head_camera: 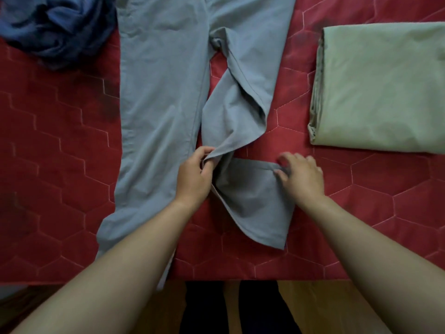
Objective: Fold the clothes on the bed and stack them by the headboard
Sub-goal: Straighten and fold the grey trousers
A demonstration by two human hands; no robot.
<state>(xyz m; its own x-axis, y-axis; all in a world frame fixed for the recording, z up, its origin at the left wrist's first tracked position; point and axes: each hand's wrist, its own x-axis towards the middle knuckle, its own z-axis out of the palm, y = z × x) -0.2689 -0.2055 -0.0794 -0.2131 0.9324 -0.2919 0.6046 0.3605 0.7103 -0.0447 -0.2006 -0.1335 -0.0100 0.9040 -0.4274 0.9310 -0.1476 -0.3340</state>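
Grey-blue trousers [163, 92] lie spread on the red quilted bed [60, 165], waist away from me. Their left leg lies flat; the right leg is twisted and bunched near the knee. My left hand [195, 174] pinches a fold of that twisted leg at its inner edge. My right hand [301, 174] has its fingers on the outer edge of the same leg's lower part, thumb against the cloth; whether it grips the cloth is unclear because of blur. A folded pale green garment [380, 88] lies flat to the right.
A crumpled dark blue garment [57, 27] sits at the far left. The bed's near edge [216, 277] runs across the bottom, with wooden floor [313, 307] and my dark-clad legs below it. Bare red quilt lies between the trousers and the green garment.
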